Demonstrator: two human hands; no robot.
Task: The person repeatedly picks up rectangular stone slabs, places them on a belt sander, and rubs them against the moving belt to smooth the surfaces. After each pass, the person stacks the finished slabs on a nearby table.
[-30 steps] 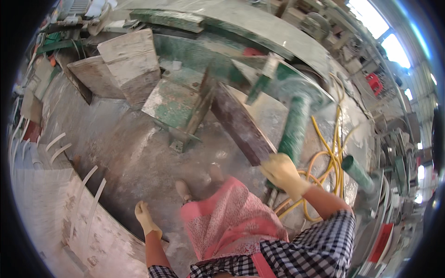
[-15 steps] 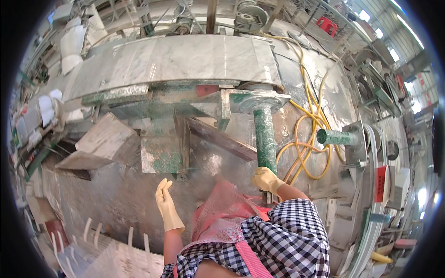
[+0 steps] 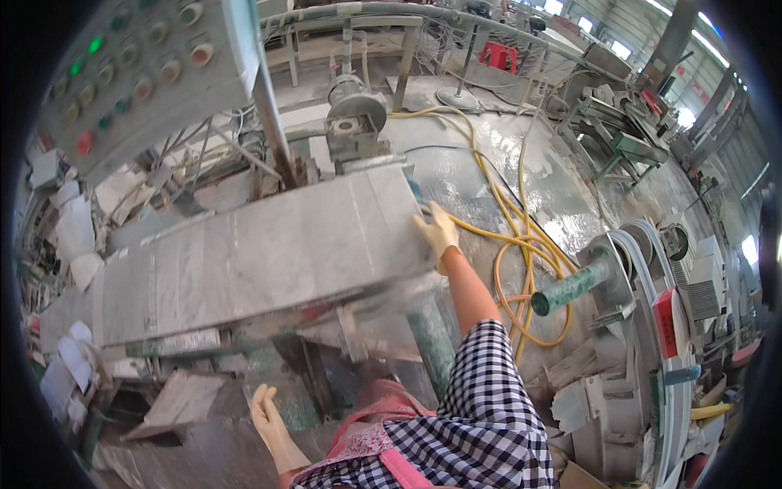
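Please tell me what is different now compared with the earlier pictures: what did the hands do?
The right hand left the green post below and rose to the end of the long grey stone slab, where it now rests. The view also turned up, so a control box with round buttons came into sight. The left hand stayed low, open and empty. The yellow hose stayed coiled on the wet floor.

We see a long grey stone slab (image 3: 244, 261) lying flat on the machine bed, running from lower left to upper right, its pale, dusty top faintly scored with lines. Our gloved right hand (image 3: 437, 232) rests on its right end corner, fingers spread against the edge.
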